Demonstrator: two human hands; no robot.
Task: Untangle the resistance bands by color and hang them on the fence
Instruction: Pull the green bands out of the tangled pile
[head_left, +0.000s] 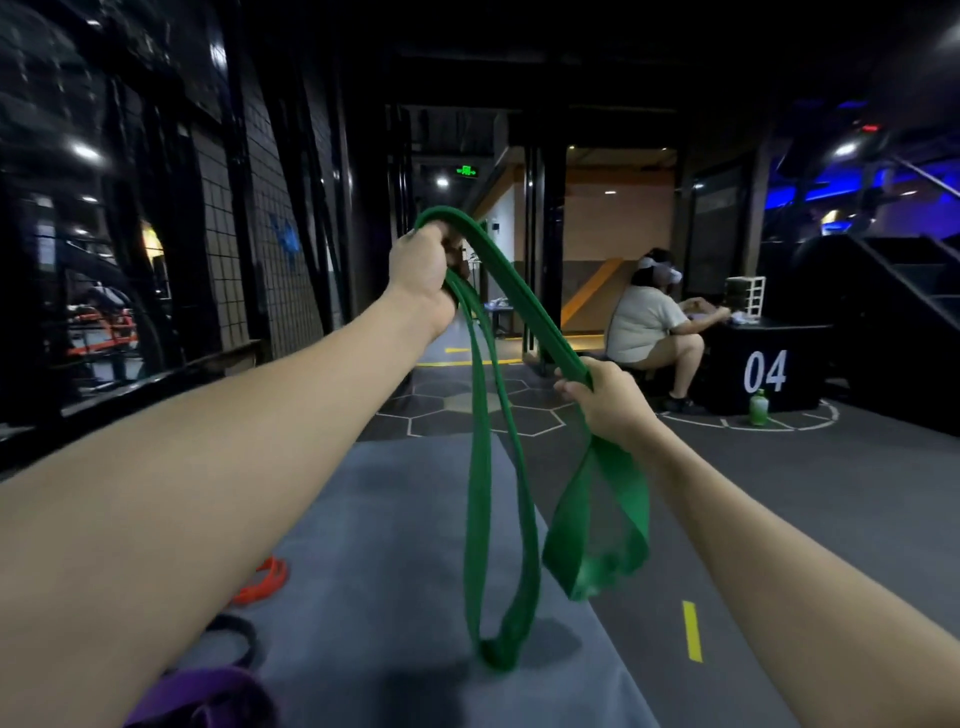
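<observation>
Green band (483, 499): left hand (422, 270) gripping its top high, right hand (605, 397) clutching a strand lower right, apparently freeing loops before hanging.

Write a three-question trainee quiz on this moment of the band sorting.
1. True or false: both hands grip the green band.
2. Which hand is raised higher: left hand or right hand?
3. Which band lies on the grey mat nearest the left forearm: A) orange band, B) yellow, C) blue?

Key: 1 true; 2 left hand; 3 A.
</observation>
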